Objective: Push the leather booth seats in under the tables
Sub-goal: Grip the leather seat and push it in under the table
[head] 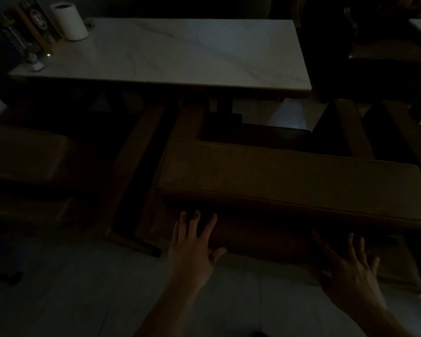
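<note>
Dim room. Marble table (180, 52) lies well beyond the fingertips; leather booth seat (289, 181) sits just past them, w/ its front only partly under. Left hand (192, 249) & right hand (350, 268): fingers wide, holding nothing, flat against its back. Best push low & evenly. White cup (69, 20) at far left: contents can't tell.

White cylinder container (69, 20) at upper left of frame, standing upright. Left of it, dim framed sign (35, 19) and bottles (15, 37), details too dark for me. Small white object (35, 65) below them. Pale tiled floor (71, 295) across bottom.
</note>
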`<state>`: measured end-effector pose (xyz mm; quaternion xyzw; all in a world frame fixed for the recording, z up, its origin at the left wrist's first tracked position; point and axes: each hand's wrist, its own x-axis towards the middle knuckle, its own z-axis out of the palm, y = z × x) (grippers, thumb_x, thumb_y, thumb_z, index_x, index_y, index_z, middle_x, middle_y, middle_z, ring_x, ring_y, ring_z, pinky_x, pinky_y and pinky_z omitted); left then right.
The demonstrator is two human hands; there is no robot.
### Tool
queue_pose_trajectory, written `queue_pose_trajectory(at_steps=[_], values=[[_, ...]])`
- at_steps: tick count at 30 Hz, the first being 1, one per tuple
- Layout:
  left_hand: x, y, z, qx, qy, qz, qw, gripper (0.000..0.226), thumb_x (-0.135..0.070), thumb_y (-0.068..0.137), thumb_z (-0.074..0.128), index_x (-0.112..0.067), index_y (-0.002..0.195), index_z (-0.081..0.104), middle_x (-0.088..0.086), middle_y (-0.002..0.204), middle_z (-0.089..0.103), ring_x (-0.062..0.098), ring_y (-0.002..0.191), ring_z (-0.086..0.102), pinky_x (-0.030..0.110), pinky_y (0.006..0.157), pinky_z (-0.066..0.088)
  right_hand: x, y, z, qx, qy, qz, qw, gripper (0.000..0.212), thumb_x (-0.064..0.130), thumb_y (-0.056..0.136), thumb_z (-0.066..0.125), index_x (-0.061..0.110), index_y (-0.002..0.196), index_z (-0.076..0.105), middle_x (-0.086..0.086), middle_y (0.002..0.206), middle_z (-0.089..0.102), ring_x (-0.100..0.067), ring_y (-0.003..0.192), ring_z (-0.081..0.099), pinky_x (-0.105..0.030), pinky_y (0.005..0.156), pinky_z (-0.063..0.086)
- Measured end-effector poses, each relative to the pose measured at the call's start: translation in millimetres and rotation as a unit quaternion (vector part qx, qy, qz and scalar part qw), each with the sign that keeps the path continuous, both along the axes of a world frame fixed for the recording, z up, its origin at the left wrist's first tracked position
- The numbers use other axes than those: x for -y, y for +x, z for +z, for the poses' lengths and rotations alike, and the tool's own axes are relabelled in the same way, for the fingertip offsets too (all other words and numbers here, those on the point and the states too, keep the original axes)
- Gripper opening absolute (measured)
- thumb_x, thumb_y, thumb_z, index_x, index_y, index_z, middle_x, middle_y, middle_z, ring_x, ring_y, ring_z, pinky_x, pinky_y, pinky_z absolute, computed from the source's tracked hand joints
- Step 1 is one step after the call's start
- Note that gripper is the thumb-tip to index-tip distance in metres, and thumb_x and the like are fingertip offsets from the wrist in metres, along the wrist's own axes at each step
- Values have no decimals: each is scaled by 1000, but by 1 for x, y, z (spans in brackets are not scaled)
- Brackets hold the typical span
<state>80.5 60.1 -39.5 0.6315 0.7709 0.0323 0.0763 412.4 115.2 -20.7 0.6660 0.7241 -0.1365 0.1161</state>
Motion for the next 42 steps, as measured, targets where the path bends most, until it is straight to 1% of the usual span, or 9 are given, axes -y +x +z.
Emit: queue_pose_trajectory(at_steps=[5,10,12,15,19,22,26,37,42], values=[[6,6,5,2,-21,14,1000,77,-75,86,38,-45,153,16,3,160,26,36,148,11,48,119,18,6,2,-3,5,17,3,1000,80,84,75,23,65,141,-18,-26,162,8,-45,149,0,-70,112,19],[28,3,-1,14,-17,8,1000,76,-76,83,40,-42,150,27,6,152,40,39,143,24,51,114,30,27,1,-4,20,3,7,1000,79,86,75,13,63,138,-28,-21,164,-5,-42,149,-10,-67,115,15],[35,0,0,7,-14,2,1000,77,-77,84,37,-44,151,21,5,155,34,38,145,19,50,115,28,33,-1,-5,13,0,2,1000,80,86,73,11,62,138,-28,-19,164,-9,-41,149,-13,-67,115,13],[35,-2,4,-9,-29,-9,999,77,-76,88,32,-46,153,3,2,162,15,36,148,3,47,119,15,35,-2,-6,15,-5,6,1000,80,86,72,9,62,137,-29,-19,164,-11,-40,149,-14,-69,115,12],[30,-1,7,8,-43,-3,999,78,-76,89,33,-46,152,-1,1,162,10,36,147,-2,47,120,13,27,-2,-5,30,-28,2,999,81,89,68,7,63,131,-37,-18,162,-18,-41,148,-17,-69,116,10],[30,-3,0,8,-34,-4,999,77,-75,88,38,-47,152,5,2,161,17,38,147,1,49,119,17,21,-5,-2,39,-61,2,997,86,90,62,2,60,134,-35,-18,161,-24,-42,147,-21,-69,116,8],[25,-3,-2,14,-28,-2,1000,76,-72,87,43,-46,152,13,2,160,22,38,146,6,50,118,21,22,-7,0,52,-41,5,998,86,88,63,-2,58,138,-32,-21,162,-15,-44,148,-15,-68,116,12],[28,3,10,-10,-21,-3,1000,79,-72,87,45,-39,153,19,7,159,25,42,144,15,52,113,30,39,-9,5,6,-6,-3,1000,80,80,83,21,54,146,-22,-23,162,-15,-45,148,-18,-67,117,8],[25,5,7,-24,-34,-9,999,79,-64,84,58,-30,151,34,17,154,36,53,140,24,61,109,34,40,-9,0,4,12,-7,1000,84,84,72,5,54,147,-19,-25,162,-11,-45,148,-15,-66,118,9]])
